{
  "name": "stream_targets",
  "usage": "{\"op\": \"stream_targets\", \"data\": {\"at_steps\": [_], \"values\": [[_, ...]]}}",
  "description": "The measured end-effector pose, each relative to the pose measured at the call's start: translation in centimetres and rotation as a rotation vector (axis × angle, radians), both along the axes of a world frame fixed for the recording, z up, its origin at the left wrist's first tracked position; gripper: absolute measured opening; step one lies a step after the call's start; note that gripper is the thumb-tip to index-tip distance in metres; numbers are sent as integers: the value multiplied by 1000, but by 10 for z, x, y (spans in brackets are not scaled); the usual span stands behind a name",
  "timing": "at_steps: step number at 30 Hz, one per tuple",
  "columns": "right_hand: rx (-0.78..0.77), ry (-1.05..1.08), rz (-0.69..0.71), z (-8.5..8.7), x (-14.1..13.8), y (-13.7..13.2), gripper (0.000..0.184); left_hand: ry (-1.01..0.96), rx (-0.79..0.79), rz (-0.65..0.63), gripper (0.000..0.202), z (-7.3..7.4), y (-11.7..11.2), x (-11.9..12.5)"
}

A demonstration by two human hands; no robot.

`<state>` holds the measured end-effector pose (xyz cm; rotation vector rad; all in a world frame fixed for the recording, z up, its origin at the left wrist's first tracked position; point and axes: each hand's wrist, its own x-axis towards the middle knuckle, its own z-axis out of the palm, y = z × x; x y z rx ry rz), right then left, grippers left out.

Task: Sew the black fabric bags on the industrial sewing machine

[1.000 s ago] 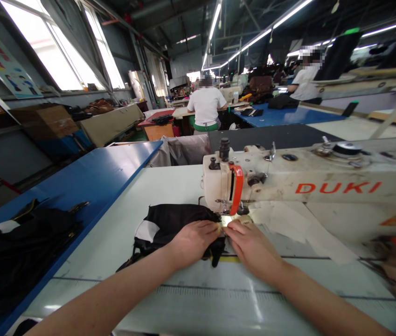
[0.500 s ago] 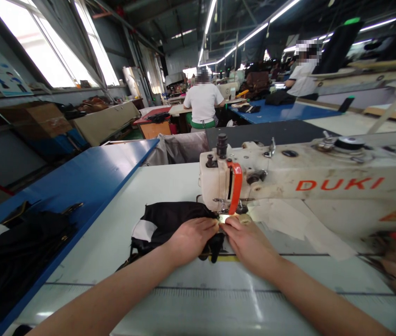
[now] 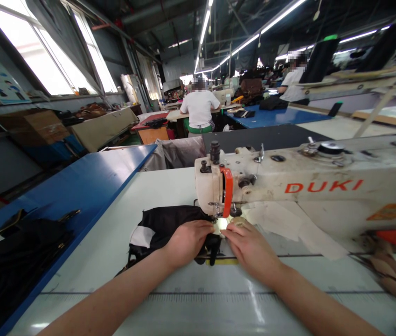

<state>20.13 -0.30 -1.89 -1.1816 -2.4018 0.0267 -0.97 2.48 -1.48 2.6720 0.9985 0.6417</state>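
Observation:
A black fabric piece with a white patch lies on the sewing machine's bed, left of the needle area. My left hand rests over its right edge, fingers bent together and gripping the cloth by the presser foot. My right hand is just right of the needle area, its fingers pressed together and pointing left; whatever they pinch is too small to make out. Between the two sets of fingertips, a bright lamp-lit spot shows under the head of the white sewing machine. The needle itself is hidden.
A blue table adjoins on the left, with a heap of black fabric pieces on it. Pale paper sheets lie beneath the machine arm. A ruler strip crosses the near tabletop. Farther off, a person in white sits facing away.
My fingertips were nearly touching; now a small lit gap separates them, with the left hand slightly farther left. The black fabric stays beside the machine head. The whole view has shifted a little.

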Motion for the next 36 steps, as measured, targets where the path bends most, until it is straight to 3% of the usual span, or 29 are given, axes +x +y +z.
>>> {"op": "stream_targets", "data": {"at_steps": [8, 13, 16, 22, 28, 36], "values": [[-17, -6, 90, 4, -1, -3, 22, -126, -211, 218, 23, 1, 0, 3], [-34, -48, 111, 10, -6, 4, 16, -139, -213, 267, 18, 1, -3, 4], [-26, -51, 132, 9, -5, 6, 15, -128, -167, 231, 20, 2, -4, 4], [-15, -99, 167, 7, -7, 10, 15, -116, -61, 18, 34, 0, -2, 2], [15, -122, 183, 7, -7, 13, 14, 23, 56, -22, 33, -3, -2, -1], [-32, -98, 182, 9, 1, 8, 14, 59, 151, -75, 25, -3, -1, -6]]}}
